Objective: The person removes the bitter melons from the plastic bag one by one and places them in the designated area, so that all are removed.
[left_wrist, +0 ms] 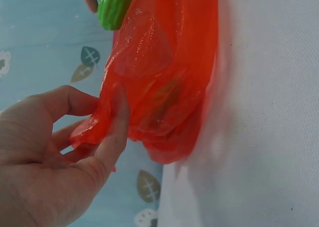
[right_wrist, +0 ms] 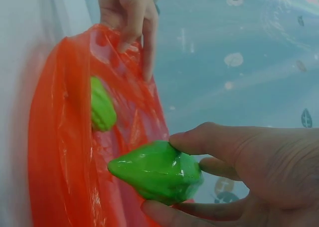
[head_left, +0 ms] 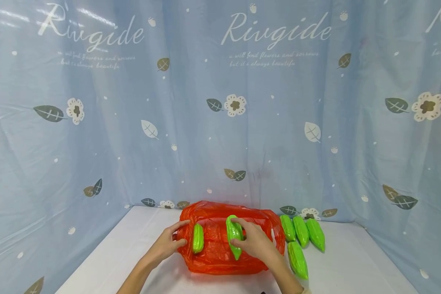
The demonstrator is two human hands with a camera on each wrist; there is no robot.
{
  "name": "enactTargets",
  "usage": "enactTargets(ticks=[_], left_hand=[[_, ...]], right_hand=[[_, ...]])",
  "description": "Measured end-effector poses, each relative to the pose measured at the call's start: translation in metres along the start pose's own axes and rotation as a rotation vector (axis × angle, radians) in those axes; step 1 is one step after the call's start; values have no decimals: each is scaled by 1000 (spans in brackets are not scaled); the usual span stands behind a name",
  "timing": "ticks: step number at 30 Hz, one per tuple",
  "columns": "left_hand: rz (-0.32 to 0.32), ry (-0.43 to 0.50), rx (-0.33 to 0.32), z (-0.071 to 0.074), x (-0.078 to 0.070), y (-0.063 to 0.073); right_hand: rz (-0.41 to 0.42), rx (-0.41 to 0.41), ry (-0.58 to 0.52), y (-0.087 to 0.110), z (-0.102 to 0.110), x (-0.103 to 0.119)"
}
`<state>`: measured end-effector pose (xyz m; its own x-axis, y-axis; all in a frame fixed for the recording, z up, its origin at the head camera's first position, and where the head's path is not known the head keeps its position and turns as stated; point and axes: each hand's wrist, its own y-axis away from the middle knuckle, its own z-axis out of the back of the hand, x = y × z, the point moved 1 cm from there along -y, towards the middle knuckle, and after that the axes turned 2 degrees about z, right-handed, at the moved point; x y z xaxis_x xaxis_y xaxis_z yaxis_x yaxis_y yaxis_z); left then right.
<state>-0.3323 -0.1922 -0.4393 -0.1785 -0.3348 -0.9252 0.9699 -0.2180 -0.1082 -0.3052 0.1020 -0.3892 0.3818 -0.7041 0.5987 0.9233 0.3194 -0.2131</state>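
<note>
A red plastic bag (head_left: pixel 216 261) lies spread with its mouth open on the white table. At its left end my left hand (head_left: pixel 166 244) grips the bag's edge between thumb and fingers; the left wrist view shows the thin film (left_wrist: pixel 149 57) bunched there. Over the bag's opening, my right hand (head_left: pixel 255 241) pinches a shiny, ridged green bitter melon (head_left: pixel 234 232), its pointed tip (right_wrist: pixel 124 168) turned away from the palm. Another bitter melon (head_left: pixel 198 238) rests inside the bag near the left hand; the bag's front wall partly hides it in the right wrist view.
Several more bitter melons lie on the table right of the bag, one (head_left: pixel 298 260) nearer and the others (head_left: pixel 301 231) in a row behind. A blue patterned curtain (head_left: pixel 220 143) closes off the back and both sides. White table surface (head_left: pixel 106 253) stretches left of the bag.
</note>
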Motion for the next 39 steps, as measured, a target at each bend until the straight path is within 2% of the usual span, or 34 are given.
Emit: enactTargets(ticks=[7, 15, 22, 33, 39], left_hand=[[-13, -6, 1, 0, 0, -2], [0, 15, 7, 1, 1, -2], [7, -8, -10, 2, 1, -2], [20, 3, -20, 1, -2, 0], [22, -6, -11, 0, 0, -1]], right_hand=[[10, -15, 10, 7, 7, -7], [-23, -21, 22, 15, 17, -11], [-1, -27, 28, 22, 24, -19], [7, 6, -12, 33, 40, -29], [-25, 24, -65, 39, 46, -32]])
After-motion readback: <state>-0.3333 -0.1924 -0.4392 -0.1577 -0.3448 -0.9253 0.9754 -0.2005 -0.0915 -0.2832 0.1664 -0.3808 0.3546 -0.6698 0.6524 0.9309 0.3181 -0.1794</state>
